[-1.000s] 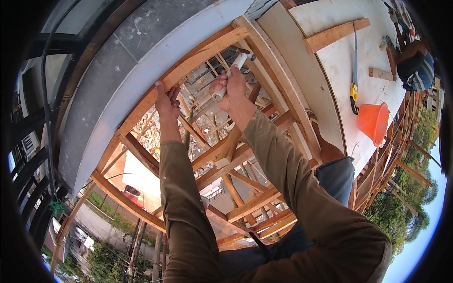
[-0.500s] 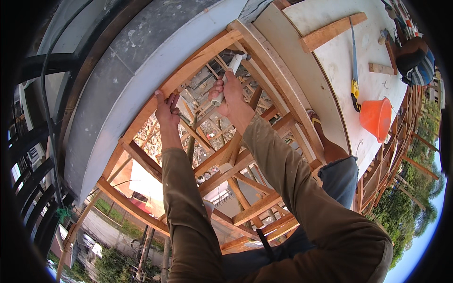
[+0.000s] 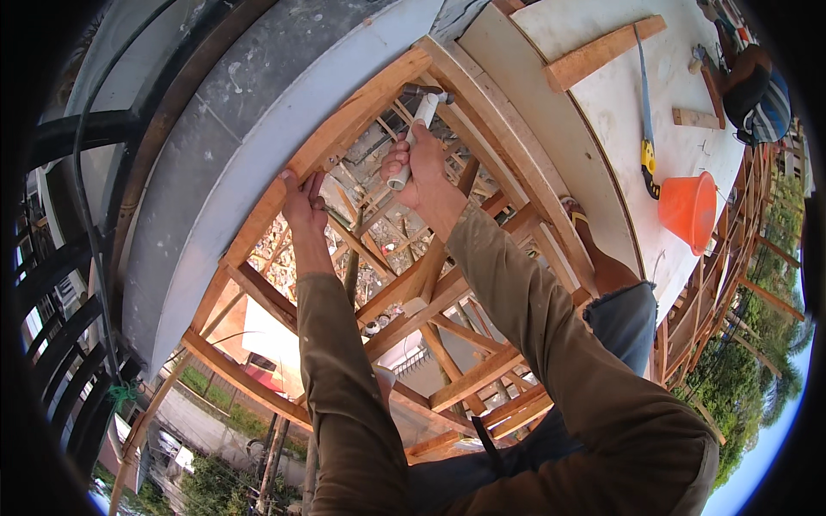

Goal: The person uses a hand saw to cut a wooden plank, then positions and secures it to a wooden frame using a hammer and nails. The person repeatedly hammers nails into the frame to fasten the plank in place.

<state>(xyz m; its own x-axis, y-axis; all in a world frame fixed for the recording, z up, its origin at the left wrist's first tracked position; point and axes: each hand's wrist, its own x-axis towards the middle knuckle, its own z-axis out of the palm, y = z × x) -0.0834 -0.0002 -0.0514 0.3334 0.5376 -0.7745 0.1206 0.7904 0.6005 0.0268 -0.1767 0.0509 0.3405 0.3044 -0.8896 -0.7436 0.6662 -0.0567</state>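
My right hand (image 3: 422, 176) is wrapped round the pale, pipe-like handle of a hammer (image 3: 426, 109). The hammer's dark metal head is up at the far end, close to the far corner of the wooden frame. Along the wall runs a long wooden beam (image 3: 357, 107), and my left hand (image 3: 305, 205) is closed at its edge, the thumb against the wood and the fingers curled beside it. Whether a small thing such as a nail sits between those fingers, I cannot make out.
Below the open timber framework (image 3: 447, 288) there is a long drop to rubble-strewn ground. A pale board (image 3: 602, 155) at the right carries a handsaw (image 3: 647, 138), an orange bucket (image 3: 687, 213) and wood offcuts. Another person (image 3: 757, 103) is at the far right. A grey wall ledge (image 3: 228, 103) borders the left.
The view has shifted slightly. My left hand still rests at the beam, its fingers a little closer against the wood. The hammer stays at nearly the same place in my right hand.
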